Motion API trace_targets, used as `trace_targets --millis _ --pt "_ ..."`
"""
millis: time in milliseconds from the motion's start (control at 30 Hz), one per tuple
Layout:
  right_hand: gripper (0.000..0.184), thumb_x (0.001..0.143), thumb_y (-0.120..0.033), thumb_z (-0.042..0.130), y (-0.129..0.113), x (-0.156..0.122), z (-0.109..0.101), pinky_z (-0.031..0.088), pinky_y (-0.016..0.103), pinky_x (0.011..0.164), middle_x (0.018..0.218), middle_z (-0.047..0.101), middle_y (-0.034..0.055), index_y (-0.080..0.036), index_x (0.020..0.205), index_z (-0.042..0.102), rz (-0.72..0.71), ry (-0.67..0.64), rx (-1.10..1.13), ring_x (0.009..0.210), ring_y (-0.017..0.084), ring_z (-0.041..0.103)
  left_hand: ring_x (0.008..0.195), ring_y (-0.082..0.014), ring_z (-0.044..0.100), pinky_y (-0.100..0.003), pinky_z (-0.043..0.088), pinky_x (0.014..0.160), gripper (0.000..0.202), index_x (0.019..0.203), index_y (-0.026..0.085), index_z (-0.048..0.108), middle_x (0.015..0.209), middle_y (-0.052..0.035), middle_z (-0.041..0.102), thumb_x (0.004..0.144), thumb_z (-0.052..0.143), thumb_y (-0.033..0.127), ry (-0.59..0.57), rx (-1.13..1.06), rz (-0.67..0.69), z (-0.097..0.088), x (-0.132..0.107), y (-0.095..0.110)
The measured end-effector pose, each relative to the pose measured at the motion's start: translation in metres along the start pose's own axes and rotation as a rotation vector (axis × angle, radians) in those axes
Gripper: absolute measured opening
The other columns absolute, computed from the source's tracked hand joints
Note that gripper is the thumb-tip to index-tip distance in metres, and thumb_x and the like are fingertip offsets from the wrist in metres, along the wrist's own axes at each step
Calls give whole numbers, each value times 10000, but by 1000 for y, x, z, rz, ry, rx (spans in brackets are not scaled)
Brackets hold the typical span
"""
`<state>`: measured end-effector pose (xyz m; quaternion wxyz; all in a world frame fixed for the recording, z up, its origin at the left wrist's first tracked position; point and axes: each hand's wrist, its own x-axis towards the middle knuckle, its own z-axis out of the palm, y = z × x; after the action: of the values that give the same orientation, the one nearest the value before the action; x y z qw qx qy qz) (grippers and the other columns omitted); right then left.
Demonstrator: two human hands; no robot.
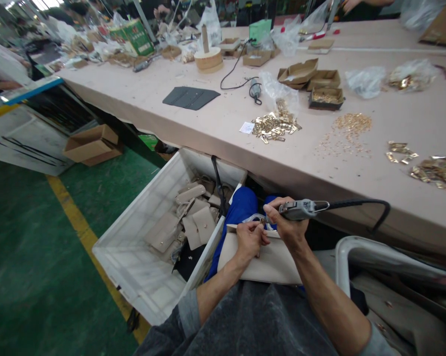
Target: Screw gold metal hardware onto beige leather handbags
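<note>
A beige leather bag (271,262) lies on my lap below the table edge. My left hand (249,240) is closed in a pinch on the bag's top edge, at a small fitting I cannot make out clearly. Wrapped in my right hand (288,225) is a grey electric screwdriver (304,209), its tip pointed left at the spot my left hand pinches. A black cable (371,207) runs right from the tool.
A white crate (134,257) of beige bag pieces stands left of my knees. The pink table (215,123) holds piles of gold hardware (277,126), small cardboard boxes (325,81), plastic bags and a dark panel (191,97). A cardboard box (91,144) sits on the green floor.
</note>
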<state>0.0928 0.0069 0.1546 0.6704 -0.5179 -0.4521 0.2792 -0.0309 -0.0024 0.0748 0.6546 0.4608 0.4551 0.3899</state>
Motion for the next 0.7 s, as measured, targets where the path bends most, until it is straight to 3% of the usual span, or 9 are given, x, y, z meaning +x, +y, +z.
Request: trace_targets --millis 267,400,467,600,700 --pt "211 765 -294 899 -2 0 -1 468 267 577 694 661 3 -199 712 718 37 -57 18 607 138 573 454 -171 622 -257 521 490 414 710 157 711 548 -53 682 894 632 519 -23 113 -21 -1 1 3" --pt "173 756 -236 899 -13 2 -10 490 285 606 704 672 5 -210 742 728 21 -228 85 625 149 596 446 -171 630 -250 513 480 434 620 183 689 530 -58 685 910 592 490 -40 174 -1 1 3 8" --pt "145 783 -218 871 -25 7 -17 501 302 617 719 669 5 -222 789 726 -29 -253 191 639 158 601 406 -165 608 -244 498 451 426 611 183 686 496 -52 672 901 602 483 -33 183 2 1 5 10" --pt "130 832 -247 807 -51 38 -44 487 296 583 739 621 -9 -222 837 679 -83 -41 411 596 138 561 394 -159 608 -228 497 438 418 685 154 715 484 -54 673 873 649 522 -53 133 -32 0 9 9" --pt "202 815 -252 799 -61 79 -85 487 268 582 722 578 -32 -192 779 609 -59 237 526 542 89 490 408 -165 625 -223 503 434 478 727 137 731 498 -66 682 847 684 597 -44 117 -45 -2 12 3"
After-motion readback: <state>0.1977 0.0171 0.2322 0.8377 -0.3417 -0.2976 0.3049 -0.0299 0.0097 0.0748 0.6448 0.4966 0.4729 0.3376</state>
